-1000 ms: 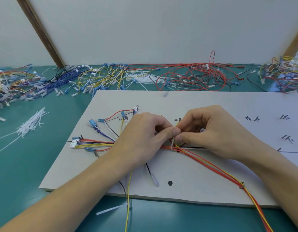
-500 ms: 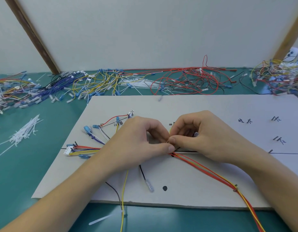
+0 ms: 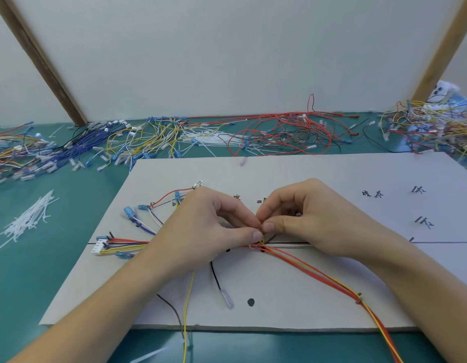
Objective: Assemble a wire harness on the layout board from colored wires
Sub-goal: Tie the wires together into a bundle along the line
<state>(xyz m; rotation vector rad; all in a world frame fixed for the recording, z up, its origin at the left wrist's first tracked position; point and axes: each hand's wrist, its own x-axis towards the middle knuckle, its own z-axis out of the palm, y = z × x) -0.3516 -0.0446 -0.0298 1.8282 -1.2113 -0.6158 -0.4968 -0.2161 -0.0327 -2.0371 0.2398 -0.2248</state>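
Where the green bench [image 3: 43, 271] meets the pale wall at the back, loose wires lie in heaps: a blue and yellow pile [image 3: 117, 145] on the left, a red tangle [image 3: 284, 134] in the middle, and a mixed heap [image 3: 434, 127] at the far right. A bunch of white cable ties [image 3: 28, 221] lies on the bench to the left, well apart from the layout board [image 3: 292, 305]. The board lies flat, and its near edge sits close to the person. The near part of the board is mostly bare, with one black dot [image 3: 250, 302] on it. The right part shows black marks and a drawn line.

The wire harness [image 3: 125, 244] lies along that line on the board. A white plug [image 3: 98, 248] sits at its left end, and small blue ends fan out above it. A red and yellow bundle [image 3: 332, 279] runs off to the near right corner. A yellow wire [image 3: 188, 302] and a black wire [image 3: 218, 276] hang toward the near edge.

The left hand [image 3: 201, 231] and the right hand [image 3: 313, 218] meet in the middle of the board, fingertips touching. Both pinch the bundle of wires where a thin white tie goes around it.
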